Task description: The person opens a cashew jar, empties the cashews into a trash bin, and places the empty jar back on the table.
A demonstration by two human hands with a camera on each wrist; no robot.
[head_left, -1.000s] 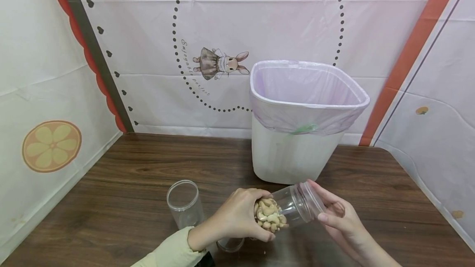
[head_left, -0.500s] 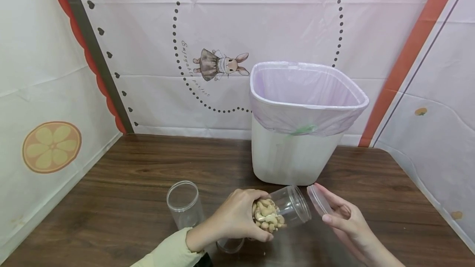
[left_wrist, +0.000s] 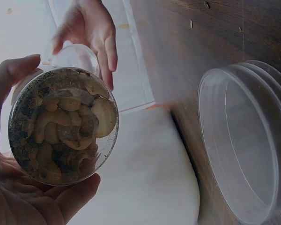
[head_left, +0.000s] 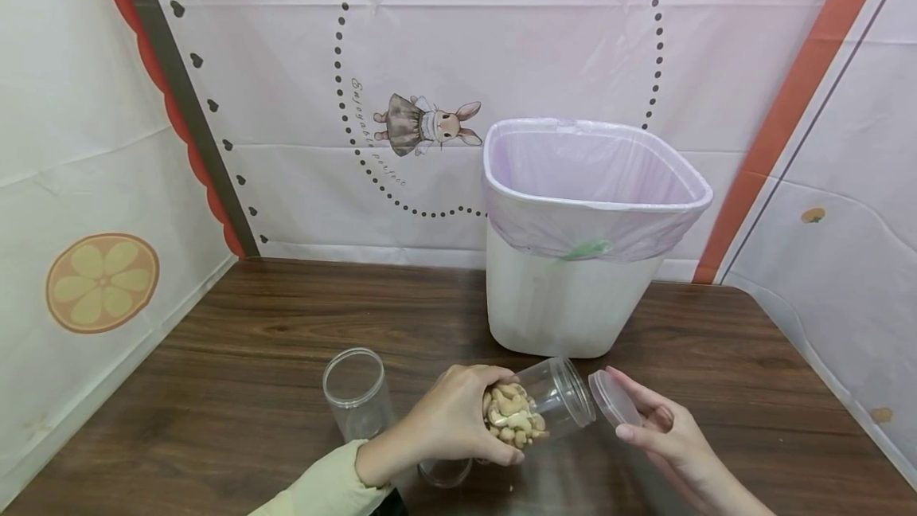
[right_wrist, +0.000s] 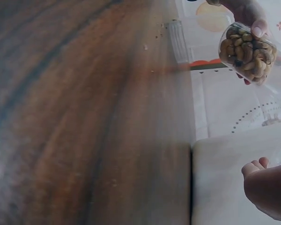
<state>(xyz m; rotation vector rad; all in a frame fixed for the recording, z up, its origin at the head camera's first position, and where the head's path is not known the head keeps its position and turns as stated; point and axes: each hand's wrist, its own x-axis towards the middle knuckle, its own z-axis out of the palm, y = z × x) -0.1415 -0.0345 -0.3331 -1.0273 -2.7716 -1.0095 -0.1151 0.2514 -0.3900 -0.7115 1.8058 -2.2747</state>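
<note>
Head view first: the left hand (head_left: 451, 420) has its fingers curled round the base of a clear plastic jar of cashew nuts (head_left: 533, 412), holding it tipped on its side just above the dark wooden desk (head_left: 251, 373), mouth pointing right. The jar's mouth is uncovered. Just beside that mouth, the right hand (head_left: 662, 436) holds the round clear plastic lid (head_left: 612, 398), tilted on edge, resting against loosely bent fingers; lid and jar are apart, with a small gap between them.

From the left wrist camera, the jar's round bottom (left_wrist: 63, 126) fills the frame, nuts packed against it, thumb above and fingers below clamping it. The right hand (left_wrist: 89, 33) shows beyond, with the lid (left_wrist: 77, 56) in front of its palm.

Over on the right wrist view, the jar (right_wrist: 247, 54) hangs at the top right, fingertips wrapped over it. How the right hand's fingers sit on the lid cannot be told from this view.

Left of the jar, an empty clear plastic cylinder jar (head_left: 354, 392) stands upright on the desk, open at the top, near the left wrist. Behind the hands stands a white square waste bin lined with a pale purple bag (head_left: 587, 237). On the backdrop, a rabbit in a dress (head_left: 426, 124) sits beside a dotted curve with script lettering; it seems to begin "Enjoy", the rest too small to read.
</note>
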